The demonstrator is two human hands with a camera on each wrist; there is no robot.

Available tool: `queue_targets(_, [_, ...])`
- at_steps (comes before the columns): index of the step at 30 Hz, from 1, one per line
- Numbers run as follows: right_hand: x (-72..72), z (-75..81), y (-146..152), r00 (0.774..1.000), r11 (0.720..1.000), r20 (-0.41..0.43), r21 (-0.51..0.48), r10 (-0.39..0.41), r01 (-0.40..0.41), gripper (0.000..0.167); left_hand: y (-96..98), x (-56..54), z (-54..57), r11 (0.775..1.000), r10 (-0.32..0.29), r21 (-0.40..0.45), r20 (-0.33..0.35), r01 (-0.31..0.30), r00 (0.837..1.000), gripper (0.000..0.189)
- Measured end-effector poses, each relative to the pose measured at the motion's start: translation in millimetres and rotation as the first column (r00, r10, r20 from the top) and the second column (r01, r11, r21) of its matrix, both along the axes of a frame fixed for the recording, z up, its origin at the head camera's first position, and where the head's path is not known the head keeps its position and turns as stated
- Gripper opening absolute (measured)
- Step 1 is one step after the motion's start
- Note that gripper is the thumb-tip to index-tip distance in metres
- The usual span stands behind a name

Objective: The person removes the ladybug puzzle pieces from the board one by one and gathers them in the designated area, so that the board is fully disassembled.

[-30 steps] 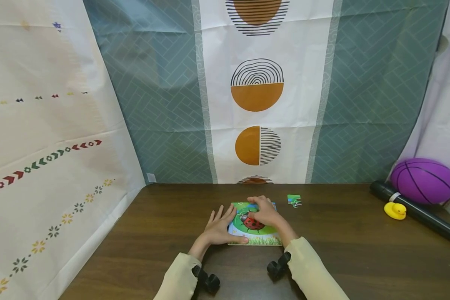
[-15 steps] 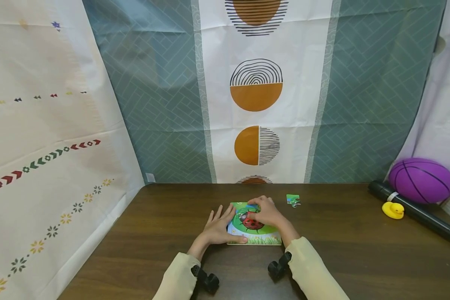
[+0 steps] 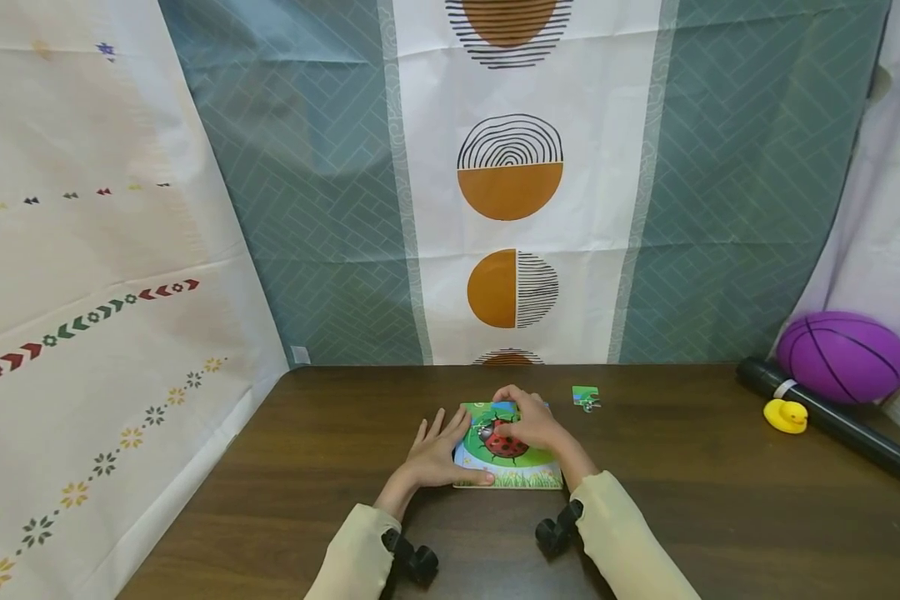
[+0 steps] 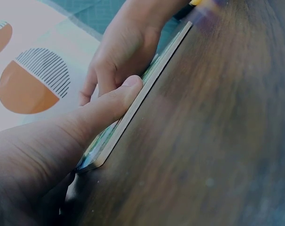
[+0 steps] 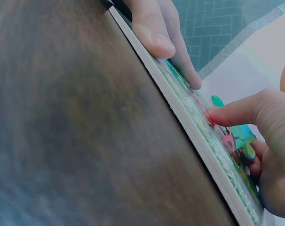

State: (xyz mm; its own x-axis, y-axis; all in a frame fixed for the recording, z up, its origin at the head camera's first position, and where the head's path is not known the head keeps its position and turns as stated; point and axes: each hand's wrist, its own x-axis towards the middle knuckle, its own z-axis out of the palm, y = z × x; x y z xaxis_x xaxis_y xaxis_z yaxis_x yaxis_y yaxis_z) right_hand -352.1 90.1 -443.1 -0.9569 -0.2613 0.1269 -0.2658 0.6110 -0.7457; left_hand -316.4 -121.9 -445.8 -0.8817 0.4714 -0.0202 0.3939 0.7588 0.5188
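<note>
A ladybug jigsaw puzzle (image 3: pixel 521 480) in a flat board lies on the table in the middle of the head view. My left hand (image 3: pixel 433 457) rests on its left side with the fingers spread; the thumb (image 4: pixel 126 94) presses near the front edge. Over the upper middle of the picture, my right hand (image 3: pixel 532 423) pinches a puzzle piece (image 5: pixel 243 141) between thumb and fingers. In the right wrist view that piece stands tilted above the board, partly hidden by the fingers. A loose puzzle piece (image 3: pixel 586 397) lies on the table to the right behind the board.
On the brown table (image 3: pixel 330 433), a yellow rubber duck (image 3: pixel 786 416) sits at the right beside a long black tube (image 3: pixel 855 429). Behind them is a purple ball (image 3: pixel 843 357). A patterned cloth (image 3: pixel 330 208) hangs along the back edge.
My right index finger has arched up slightly over the board. The left hand, the board and the loose piece stay where they were; the head view has shifted a little.
</note>
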Motion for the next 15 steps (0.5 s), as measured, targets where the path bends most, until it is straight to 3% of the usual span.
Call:
queue_targets(7, [-0.5, -1.4, -0.5, 0.998, 0.993, 0.027, -0.102, -0.058, 0.061, 0.032, -0.9, -2.0, 0.7, 1.000, 0.003, -0.002, -0.006, -0.003, 1.000, 0.114])
queue_targets(15, [0.6, -6.9, -0.2, 0.995, 0.991, 0.009, -0.094, -0.095, 0.095, 0.022, -0.6, -1.7, -1.7, 1.000, 0.003, 0.009, -0.001, -0.003, 1.000, 0.114])
